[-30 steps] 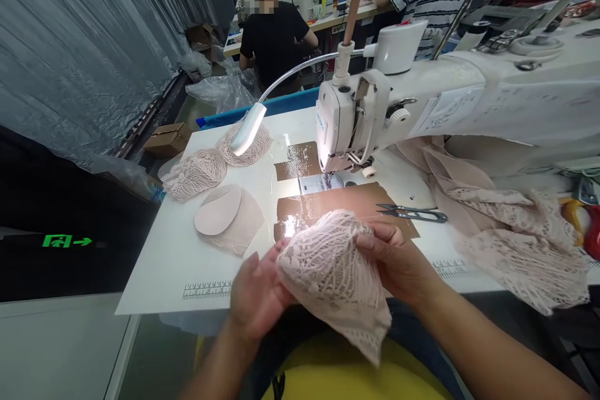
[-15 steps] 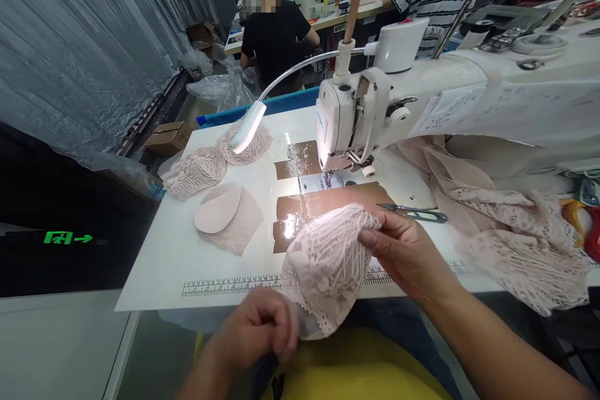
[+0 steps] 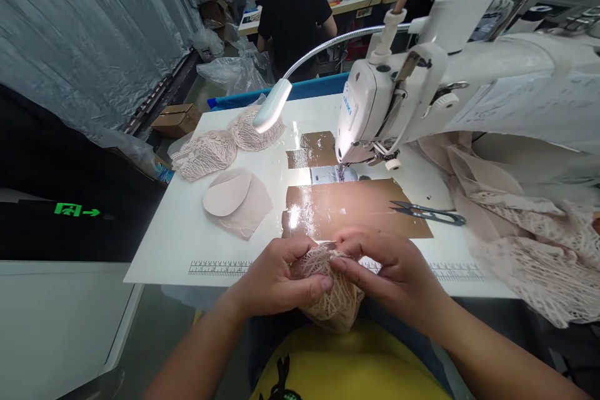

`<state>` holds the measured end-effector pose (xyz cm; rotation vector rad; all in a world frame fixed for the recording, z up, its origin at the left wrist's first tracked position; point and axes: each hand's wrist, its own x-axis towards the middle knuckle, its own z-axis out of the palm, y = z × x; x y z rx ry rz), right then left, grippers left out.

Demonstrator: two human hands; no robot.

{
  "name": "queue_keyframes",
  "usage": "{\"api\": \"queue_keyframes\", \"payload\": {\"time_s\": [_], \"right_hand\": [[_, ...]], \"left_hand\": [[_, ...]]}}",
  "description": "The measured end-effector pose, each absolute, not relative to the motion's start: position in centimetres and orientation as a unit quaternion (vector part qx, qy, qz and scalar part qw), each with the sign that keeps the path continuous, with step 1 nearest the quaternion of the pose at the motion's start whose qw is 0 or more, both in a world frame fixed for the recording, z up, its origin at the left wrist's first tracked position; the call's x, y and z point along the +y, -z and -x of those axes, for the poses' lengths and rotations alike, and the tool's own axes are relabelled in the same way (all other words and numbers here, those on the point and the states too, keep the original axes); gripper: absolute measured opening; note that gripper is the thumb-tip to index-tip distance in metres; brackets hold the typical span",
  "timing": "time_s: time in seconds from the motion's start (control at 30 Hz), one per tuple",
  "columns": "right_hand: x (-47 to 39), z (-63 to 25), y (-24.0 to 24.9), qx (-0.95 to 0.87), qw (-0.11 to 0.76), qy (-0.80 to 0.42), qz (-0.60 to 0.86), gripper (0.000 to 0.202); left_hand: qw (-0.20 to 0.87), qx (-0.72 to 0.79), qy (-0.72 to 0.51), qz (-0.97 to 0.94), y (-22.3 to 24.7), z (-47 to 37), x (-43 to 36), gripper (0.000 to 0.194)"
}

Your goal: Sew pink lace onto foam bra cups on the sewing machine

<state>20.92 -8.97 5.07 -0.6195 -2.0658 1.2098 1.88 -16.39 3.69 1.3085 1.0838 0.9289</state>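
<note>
A beige lace piece [image 3: 335, 309] hangs over the table's front edge, gathered between both hands. My left hand [image 3: 285, 278] pinches its upper left part, thumb in front. My right hand [image 3: 389, 265] grips the top edge from the right, thumb and fingers pressed together near the left fingertips. Just beyond the hands is the brown taped patch [image 3: 347, 203] below the needle of the white sewing machine [image 3: 363, 106]. Dark thread snips [image 3: 429, 212] lie to the right of the needle. On the left lies a flat beige cup piece [image 3: 237, 200].
Two lace cups [image 3: 206, 153] rest at the table's back left, partly under a lamp head [image 3: 272, 105]. Beige lace fabric [image 3: 529, 225] drapes over the right side. A person in black [image 3: 295, 22] sits beyond the table.
My left hand has risen and now grips the lace beside my right hand. The lace has been turned and bunched, lower and nearer my lap. The camera view has shifted.
</note>
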Motion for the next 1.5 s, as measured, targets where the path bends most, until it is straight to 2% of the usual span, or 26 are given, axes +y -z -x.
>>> {"api": "queue_keyframes", "payload": {"time_s": [0.13,0.43,0.5,0.57,0.63,0.83,0.97,1.13,1.33,1.43,1.5], "right_hand": [[-8.8,-20.7,-5.2,-0.775,0.332,-0.458,0.281,0.016],[-8.0,-20.4,-5.0,-0.763,0.299,-0.460,0.341,0.024],[-7.7,-20.4,-4.9,-0.756,0.288,-0.466,0.359,0.018],[-7.4,-20.5,-4.8,-0.749,0.268,-0.483,0.366,0.012],[-7.0,-20.7,-4.7,-0.747,0.240,-0.508,0.356,0.015],[-6.3,-21.0,-4.7,-0.722,0.232,-0.571,0.314,0.018],[-5.9,-21.1,-4.7,-0.708,0.232,-0.601,0.290,0.016],[-5.2,-21.4,-4.4,-0.661,0.232,-0.662,0.267,0.019],[-4.1,-21.7,-3.5,-0.591,0.212,-0.725,0.282,0.030],[-3.2,-23.2,-3.1,-0.598,0.231,-0.692,0.332,0.032],[-2.6,-24.6,-3.1,-0.611,0.242,-0.653,0.376,0.031]], "left_hand": [[0.579,0.456,-0.397,-0.547,-4.1,-1.8,-15.9,0.026],[0.538,0.498,-0.397,-0.552,-3.9,-1.9,-14.6,0.028],[0.531,0.498,-0.396,-0.559,-3.7,-2.0,-14.3,0.028],[0.522,0.495,-0.398,-0.569,-3.7,-1.9,-14.0,0.027],[0.524,0.484,-0.399,-0.576,-3.7,-1.8,-13.7,0.026],[0.644,0.405,-0.372,-0.533,-3.7,-1.0,-12.8,0.027],[0.610,0.400,-0.379,-0.569,-3.9,-1.1,-12.1,0.020],[0.576,0.406,-0.406,-0.582,-4.3,-2.3,-11.5,0.021],[0.603,0.481,-0.459,-0.440,-3.8,-3.3,-11.2,0.031],[0.550,0.569,-0.503,-0.349,-4.6,-0.7,-11.3,0.028],[0.432,0.638,-0.539,-0.341,-5.8,1.8,-11.2,0.022]]}}
